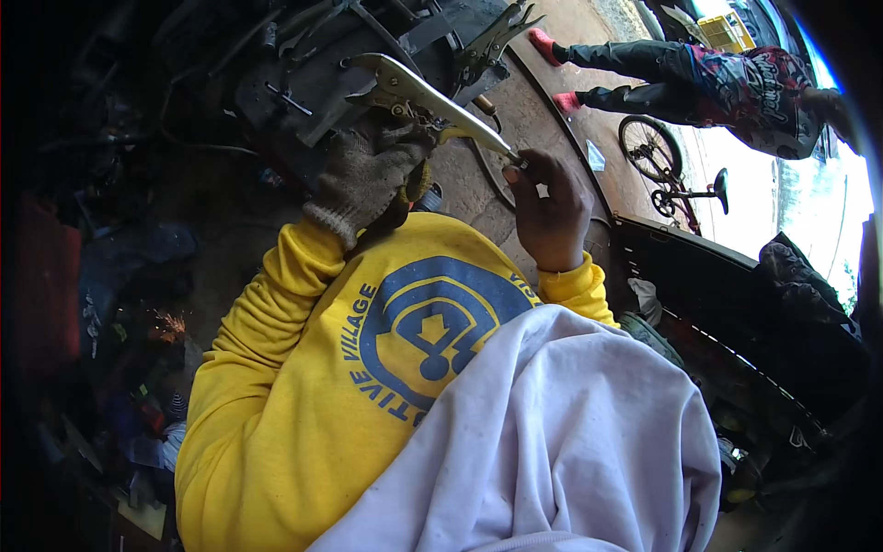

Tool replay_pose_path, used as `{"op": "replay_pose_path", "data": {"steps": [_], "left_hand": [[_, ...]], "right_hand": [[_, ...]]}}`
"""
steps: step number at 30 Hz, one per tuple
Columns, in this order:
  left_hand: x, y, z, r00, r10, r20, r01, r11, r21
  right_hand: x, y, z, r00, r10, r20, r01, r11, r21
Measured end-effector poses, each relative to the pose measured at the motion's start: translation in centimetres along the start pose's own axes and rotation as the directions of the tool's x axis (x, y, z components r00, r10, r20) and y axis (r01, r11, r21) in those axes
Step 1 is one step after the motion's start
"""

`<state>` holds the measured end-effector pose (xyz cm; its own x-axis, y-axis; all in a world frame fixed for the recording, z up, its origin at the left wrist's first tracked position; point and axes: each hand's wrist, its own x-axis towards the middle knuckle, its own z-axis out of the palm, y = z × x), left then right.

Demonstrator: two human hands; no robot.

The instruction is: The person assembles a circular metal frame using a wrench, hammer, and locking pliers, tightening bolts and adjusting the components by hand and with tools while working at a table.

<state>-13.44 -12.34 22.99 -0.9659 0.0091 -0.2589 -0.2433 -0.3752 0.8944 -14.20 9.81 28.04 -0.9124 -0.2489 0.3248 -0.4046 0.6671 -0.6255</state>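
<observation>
A pair of metal locking pliers [428, 95] slants across the space in front of my chest, its jaw end to the upper left. My left hand [368, 177], in a worn knitted work glove, is closed around the lower side of the pliers. At the other end, my bare right hand [555, 204] pinches the small adjusting screw [519, 162] with thumb and fingers. Part of the pliers' lower handle is hidden by the glove. Just beyond, a second locking clamp [487, 57] sits at the edge of the dark metal work.
Dark metal bars and a work surface [262, 97] lie ahead. Orange sparks [168, 327] fly at the left. To the right a person [699, 87] in pink shoes stands near a bicycle [667, 175]. A dark panel [681, 262] is close on my right.
</observation>
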Motion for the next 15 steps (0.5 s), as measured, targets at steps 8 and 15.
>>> {"op": "replay_pose_path", "data": {"steps": [8, 15], "left_hand": [[0.5, -0.3, -1.6, 0.996, 0.007, 0.093, -0.010, 1.000, 0.027], [0.4, -3.9, 0.4, 0.956, 0.058, 0.288, -0.097, 0.988, 0.123]], "right_hand": [[1.5, 1.9, -1.4, 0.831, 0.174, 0.528, -0.468, 0.733, 0.494], [0.6, 6.8, 1.7, 0.363, -0.128, 0.923, -0.927, 0.047, 0.371]]}}
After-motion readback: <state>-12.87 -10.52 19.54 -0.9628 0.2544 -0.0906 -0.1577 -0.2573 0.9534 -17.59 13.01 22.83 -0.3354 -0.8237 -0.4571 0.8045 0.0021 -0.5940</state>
